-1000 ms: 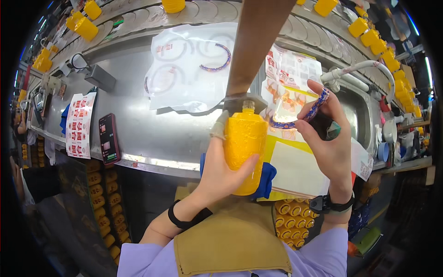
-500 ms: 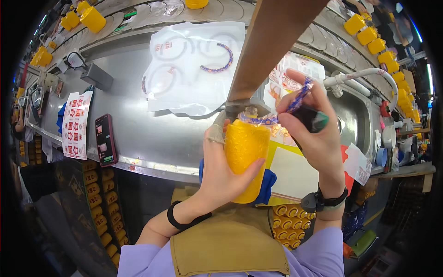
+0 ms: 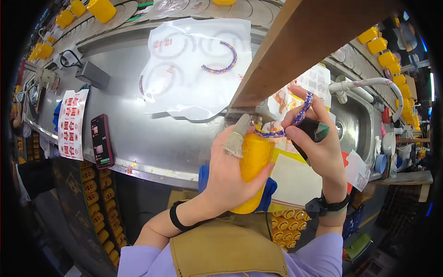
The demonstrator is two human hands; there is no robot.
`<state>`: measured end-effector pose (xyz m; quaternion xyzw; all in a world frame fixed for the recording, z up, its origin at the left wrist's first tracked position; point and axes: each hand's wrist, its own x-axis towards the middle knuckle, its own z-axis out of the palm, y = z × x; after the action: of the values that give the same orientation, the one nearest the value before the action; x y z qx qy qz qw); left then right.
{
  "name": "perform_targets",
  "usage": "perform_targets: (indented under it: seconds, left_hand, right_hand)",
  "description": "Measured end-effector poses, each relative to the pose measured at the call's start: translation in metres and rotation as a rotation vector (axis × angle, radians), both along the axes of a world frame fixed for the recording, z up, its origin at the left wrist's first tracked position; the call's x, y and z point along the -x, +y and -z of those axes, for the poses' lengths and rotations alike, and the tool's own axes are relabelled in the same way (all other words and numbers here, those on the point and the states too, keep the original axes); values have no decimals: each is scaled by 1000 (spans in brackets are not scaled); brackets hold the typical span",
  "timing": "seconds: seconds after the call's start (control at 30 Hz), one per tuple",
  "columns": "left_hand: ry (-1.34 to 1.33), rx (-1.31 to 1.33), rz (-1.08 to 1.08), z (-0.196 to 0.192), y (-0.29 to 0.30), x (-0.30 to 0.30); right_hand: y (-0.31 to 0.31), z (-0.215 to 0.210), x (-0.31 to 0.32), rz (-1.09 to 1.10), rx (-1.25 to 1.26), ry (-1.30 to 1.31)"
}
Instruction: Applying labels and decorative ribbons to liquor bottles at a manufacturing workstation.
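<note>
Head view, listed left to right. Printed red-and-white sheet [image 3: 71, 122], lying at the left end of the steel counter [image 3: 152, 138], near its front edge. Dark phone [image 3: 102, 141], just beside the sheet, also at the front edge. Grey adapter block [image 3: 92, 74], toward the counter's back edge. Clear plastic sheets [image 3: 194, 69], spread over the counter's middle, with a blue patterned bangle [image 3: 221, 62] lying on them. Left hand [image 3: 230, 177], closed around a yellow bottle [image 3: 251, 168] held upright above the counter's front edge; black band on the wrist, taped forefinger along the bottle's top. Wooden beam [image 3: 295, 51], slanting down to the bottle's mouth. Right hand [image 3: 320, 143], fingers pinching a blue-and-purple bangle [image 3: 288, 124] against the bottle's top, a dark marker [image 3: 311, 136] also gripped in the palm. Steel sink [image 3: 360, 134] with white tap [image 3: 364, 83], at the counter's right end.
</note>
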<state>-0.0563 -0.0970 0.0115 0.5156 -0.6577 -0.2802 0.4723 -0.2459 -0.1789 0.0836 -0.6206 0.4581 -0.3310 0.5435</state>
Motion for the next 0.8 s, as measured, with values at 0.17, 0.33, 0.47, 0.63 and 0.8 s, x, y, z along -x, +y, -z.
perform_targets:
  seconds: [0.17,0.33,0.47,0.63,0.8]
  left_hand:
    - [-105,94,-141,-4,0,1]
    - [-60,79,-66,-4,0,0]
    - [-85,93,-163,-4,3,2]
    - [-100,73,-112,-4,3,1]
    - [-76,75,-92,-4,3,-2]
  right_hand:
    - [0,3,0,32,-41,-7]
    - [0,9,0,22,36,40]
    - [1,11,0,16,102,62]
    - [3,15,-3,41,103,160]
    - [6,25,2,131,194,277]
